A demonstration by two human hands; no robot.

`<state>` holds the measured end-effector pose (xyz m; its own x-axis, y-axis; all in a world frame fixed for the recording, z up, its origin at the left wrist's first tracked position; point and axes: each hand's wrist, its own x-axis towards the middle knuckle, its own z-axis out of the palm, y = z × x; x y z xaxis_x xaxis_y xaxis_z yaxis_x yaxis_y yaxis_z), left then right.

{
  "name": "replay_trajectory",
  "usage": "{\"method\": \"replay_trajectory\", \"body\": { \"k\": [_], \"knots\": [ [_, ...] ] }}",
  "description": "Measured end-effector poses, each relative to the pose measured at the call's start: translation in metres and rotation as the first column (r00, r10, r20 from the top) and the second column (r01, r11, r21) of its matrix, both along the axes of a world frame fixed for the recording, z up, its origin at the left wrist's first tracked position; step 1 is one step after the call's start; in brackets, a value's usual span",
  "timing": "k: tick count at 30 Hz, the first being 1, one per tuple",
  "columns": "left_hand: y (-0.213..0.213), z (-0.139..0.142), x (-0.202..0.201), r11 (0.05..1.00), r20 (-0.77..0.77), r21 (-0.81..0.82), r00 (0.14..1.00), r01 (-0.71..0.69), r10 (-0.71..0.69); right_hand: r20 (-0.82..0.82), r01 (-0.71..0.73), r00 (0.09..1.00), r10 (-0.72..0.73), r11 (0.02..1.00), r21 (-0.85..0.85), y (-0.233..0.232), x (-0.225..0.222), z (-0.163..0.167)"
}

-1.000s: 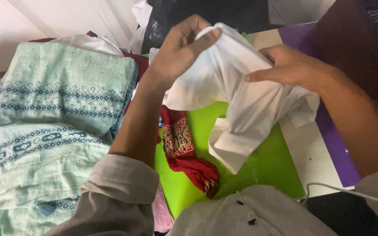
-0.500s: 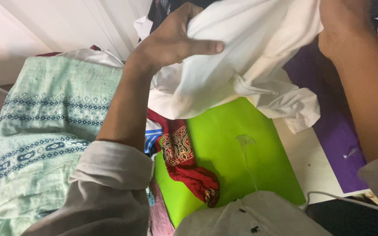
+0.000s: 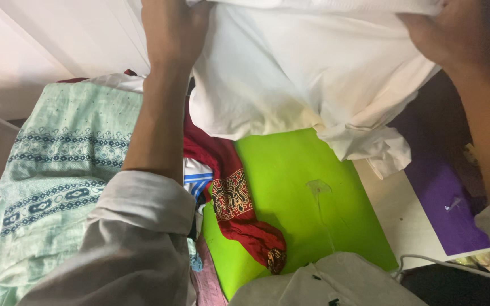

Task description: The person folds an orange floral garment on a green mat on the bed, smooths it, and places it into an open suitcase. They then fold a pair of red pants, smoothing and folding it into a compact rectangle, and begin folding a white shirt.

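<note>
Both hands, left [image 3: 174, 28] and right [image 3: 455, 34], grip white garment [image 3: 307, 73]; keep top edge taut, clear of green board [image 3: 307, 192].

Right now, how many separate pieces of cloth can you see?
4 clearly: white cotton garment held up; pale green patterned fabric at left; dark red embroidered cloth centre; pink scrap below. Others may be hidden.

The white garment [image 3: 307, 73] is plain, thin cloth, held up and spread wide along its top edge, so that it hangs like a sheet above the far half of the green board [image 3: 290, 187]. Its top runs out of view at the upper edge. The lower part droops in soft folds, with a crumpled bunch sagging down at the right, over the board's far right corner.
</note>
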<state>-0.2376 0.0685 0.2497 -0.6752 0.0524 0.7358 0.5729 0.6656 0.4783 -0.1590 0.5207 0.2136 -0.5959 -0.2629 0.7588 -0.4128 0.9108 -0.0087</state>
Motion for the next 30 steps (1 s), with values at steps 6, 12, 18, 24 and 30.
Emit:
{"method": "replay_trajectory", "body": {
  "k": [6,12,18,24,30],
  "knots": [
    [0.002,0.005,0.047,0.979,-0.021,-0.204,0.999,-0.028,0.024,0.31,0.187,0.929,-0.203,0.979,0.08,-0.026,0.046,0.006],
    [0.021,-0.02,0.072,0.924,0.071,-0.081,0.927,0.373,-0.368,0.295,0.195,0.953,-0.063,0.875,-0.444,-0.045,0.027,-0.03],
    [0.104,-0.081,0.159,0.58,0.56,-0.161,0.558,0.799,-0.613,0.36,0.163,0.785,0.504,0.391,-0.906,-0.081,0.025,-0.04],
    [0.11,-0.099,0.18,0.46,0.604,0.072,0.328,0.885,-0.726,0.426,0.235,0.547,0.72,0.356,-0.904,-0.078,0.059,-0.037],
    [0.072,-0.064,0.1,0.614,0.141,0.487,0.638,0.621,-0.757,0.444,0.251,0.408,0.798,0.369,-0.895,-0.071,0.081,-0.034]
  ]
}}
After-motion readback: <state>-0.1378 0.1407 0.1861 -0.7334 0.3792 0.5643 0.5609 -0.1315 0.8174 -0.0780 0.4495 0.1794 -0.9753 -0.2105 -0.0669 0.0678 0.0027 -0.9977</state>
